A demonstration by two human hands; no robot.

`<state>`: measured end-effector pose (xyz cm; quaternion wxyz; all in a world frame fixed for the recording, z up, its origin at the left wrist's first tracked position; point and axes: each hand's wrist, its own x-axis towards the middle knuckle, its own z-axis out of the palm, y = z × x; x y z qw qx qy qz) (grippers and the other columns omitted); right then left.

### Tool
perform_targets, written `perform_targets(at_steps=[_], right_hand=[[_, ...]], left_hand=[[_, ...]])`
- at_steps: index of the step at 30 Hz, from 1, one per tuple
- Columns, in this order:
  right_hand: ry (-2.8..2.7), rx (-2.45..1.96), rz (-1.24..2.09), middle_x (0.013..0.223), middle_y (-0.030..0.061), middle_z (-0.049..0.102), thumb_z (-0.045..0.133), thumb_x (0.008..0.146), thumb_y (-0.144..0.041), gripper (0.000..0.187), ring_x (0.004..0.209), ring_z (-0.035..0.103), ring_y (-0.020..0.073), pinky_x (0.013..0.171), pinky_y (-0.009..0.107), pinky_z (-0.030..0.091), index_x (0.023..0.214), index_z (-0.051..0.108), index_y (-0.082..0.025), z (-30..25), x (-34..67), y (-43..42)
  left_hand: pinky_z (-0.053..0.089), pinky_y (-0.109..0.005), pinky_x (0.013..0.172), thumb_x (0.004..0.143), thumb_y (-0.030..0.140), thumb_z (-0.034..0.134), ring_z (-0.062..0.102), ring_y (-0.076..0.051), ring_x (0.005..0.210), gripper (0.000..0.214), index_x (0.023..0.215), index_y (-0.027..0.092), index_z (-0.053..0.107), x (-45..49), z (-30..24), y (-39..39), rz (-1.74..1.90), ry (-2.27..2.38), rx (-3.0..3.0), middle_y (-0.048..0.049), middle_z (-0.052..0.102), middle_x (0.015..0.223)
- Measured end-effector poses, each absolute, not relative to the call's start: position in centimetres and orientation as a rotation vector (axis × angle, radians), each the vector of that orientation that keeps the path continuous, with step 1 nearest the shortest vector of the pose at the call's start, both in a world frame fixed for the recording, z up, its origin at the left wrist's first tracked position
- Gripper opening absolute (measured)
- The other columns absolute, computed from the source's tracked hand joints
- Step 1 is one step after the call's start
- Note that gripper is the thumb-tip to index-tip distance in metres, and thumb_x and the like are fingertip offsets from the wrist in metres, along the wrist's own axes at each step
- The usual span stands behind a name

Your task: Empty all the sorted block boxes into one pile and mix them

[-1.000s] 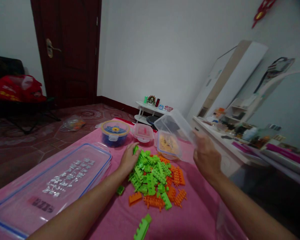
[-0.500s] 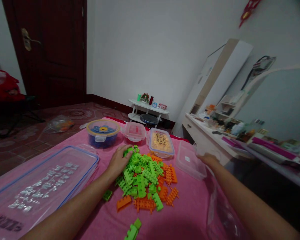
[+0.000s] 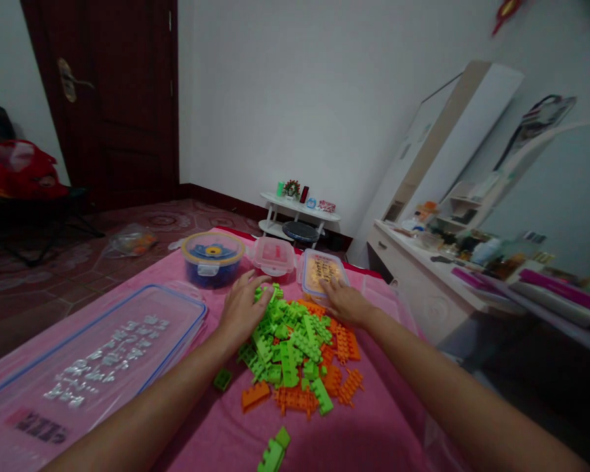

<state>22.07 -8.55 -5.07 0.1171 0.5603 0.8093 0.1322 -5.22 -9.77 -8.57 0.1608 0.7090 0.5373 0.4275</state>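
Where the two arms reach forward over the pink cloth, a heap of green toy bricks lies between them, with orange toy bricks around its right and near edges. At the heap's 10 o'clock, the left hand rests palm down, fingers loosely spread and thumb apart, with no brick seen in its grasp. Towards 1 o'clock, the right hand is relaxed, fingers extended over the near edge of the yellow-filled box, gripping nothing that shows. Beyond are a round tub at 11 o'clock and a small pink-red box at 12; a long blue-sealed box stretches out at 9.

Pressing sideways could topple the loose heap and mix the colours further; the right wrist, dragging low, might scatter orange pieces. A knock could shift the filled box.

Bricks beneath both palms are hidden, as is whether the right fingertips touch the lid. A clear container at 2 o'clock is faint, and the frame cuts the long box and the nearest green brick.
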Motion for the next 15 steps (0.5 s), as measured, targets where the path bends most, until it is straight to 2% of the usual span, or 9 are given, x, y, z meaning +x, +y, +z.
perform_targets(at_steps=[4, 8, 12, 15], right_hand=[[2.386, 1.576, 0.573, 0.140, 0.0263, 0.039, 0.038, 0.089, -0.022, 0.056, 0.124, 0.045, 0.0316, 0.090, 0.039, 0.046, 0.140, 0.029, -0.003, -3.4, 22.8, -8.7], [2.345, 1.855, 0.800, 0.129, 0.0229, 0.052, 0.031, 0.086, -0.007, 0.048, 0.109, 0.057, 0.0258, 0.081, 0.033, 0.049, 0.133, 0.037, -0.005, -1.8, 23.6, -8.7], [2.210, 2.294, 1.014, 0.105, 0.0231, 0.062, 0.029, 0.088, -0.011, 0.040, 0.084, 0.064, 0.0260, 0.065, 0.032, 0.046, 0.124, 0.045, -0.004, -0.4, 25.8, -8.4], [2.131, 2.613, 1.114, 0.095, 0.0255, 0.064, 0.030, 0.090, -0.020, 0.040, 0.071, 0.062, 0.0277, 0.058, 0.035, 0.040, 0.120, 0.048, -0.002, 1.3, 27.5, -8.3]], left_hand=[[0.034, -0.044, 0.105, 0.087, 0.036, 0.046, 0.044, -0.026, 0.125, 0.035, 0.113, 0.022, 0.065, -5.2, -8.1, -9.9, 1.300, 1.521, 2.057, -0.0095, 0.052, 0.130], [0.032, -0.045, 0.106, 0.084, 0.031, 0.050, 0.042, -0.026, 0.126, 0.033, 0.113, 0.023, 0.064, -4.7, -7.3, -10.7, 1.354, 1.430, 2.090, -0.0088, 0.050, 0.131], [0.032, -0.042, 0.107, 0.083, 0.025, 0.051, 0.041, -0.024, 0.128, 0.034, 0.115, 0.021, 0.063, -3.8, -5.5, -12.8, 1.334, 1.234, 2.041, -0.0099, 0.047, 0.135], [0.034, -0.039, 0.107, 0.082, 0.024, 0.053, 0.042, -0.023, 0.128, 0.038, 0.120, 0.020, 0.059, -3.8, -3.6, -14.6, 1.246, 1.086, 2.040, -0.0106, 0.044, 0.138]])
